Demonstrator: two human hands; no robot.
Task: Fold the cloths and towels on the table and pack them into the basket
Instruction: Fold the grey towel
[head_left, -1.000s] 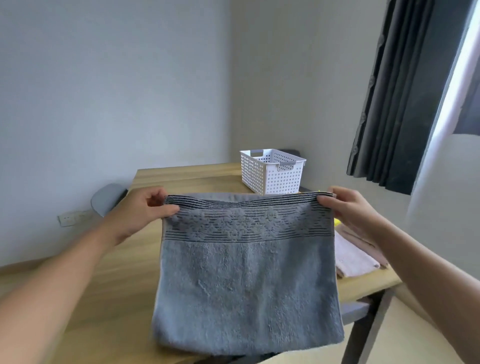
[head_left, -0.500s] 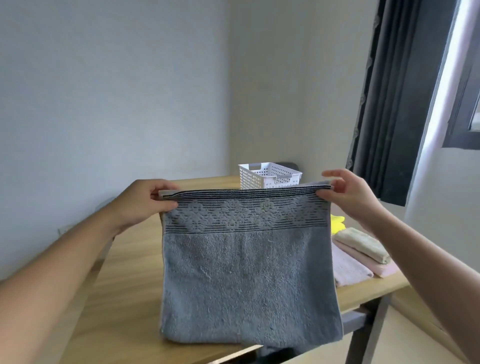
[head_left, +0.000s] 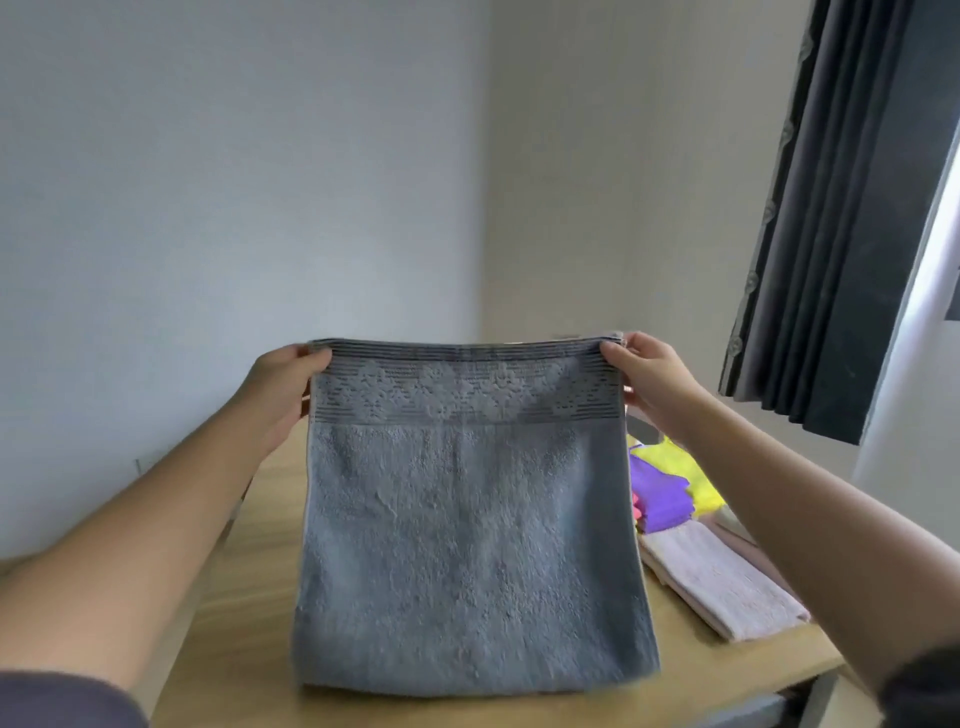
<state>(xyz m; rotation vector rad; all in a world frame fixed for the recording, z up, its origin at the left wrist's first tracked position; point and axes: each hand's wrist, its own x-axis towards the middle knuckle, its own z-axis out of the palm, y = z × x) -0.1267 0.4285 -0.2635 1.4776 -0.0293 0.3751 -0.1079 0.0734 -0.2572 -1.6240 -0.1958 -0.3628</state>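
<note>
Holding up one grey terry towel (head_left: 467, 545) with a woven patterned band, by its two top corners.

Pinched at the top left corner in the left grip (head_left: 283, 379) and at the top right corner in the right grip (head_left: 649, 374), both clamped on the cloth with thumbs to the front; hanging flat and upright, more than one layer showing along the top edge, lower edge resting on the near part of the light wooden counter (head_left: 244, 597). On the counter's right side, counted: one folded pale pink towel (head_left: 727, 587), nearest; one purple cloth (head_left: 660, 493) and one yellow cloth (head_left: 696, 473) just beyond it, touching each other; a sliver of red-pink fabric beside the grey towel, too hidden to tell more. Behind, pale walls (head_left: 208, 182) meeting in a far corner, and one dark grey pleated curtain (head_left: 841, 234) at the upper right.
</note>
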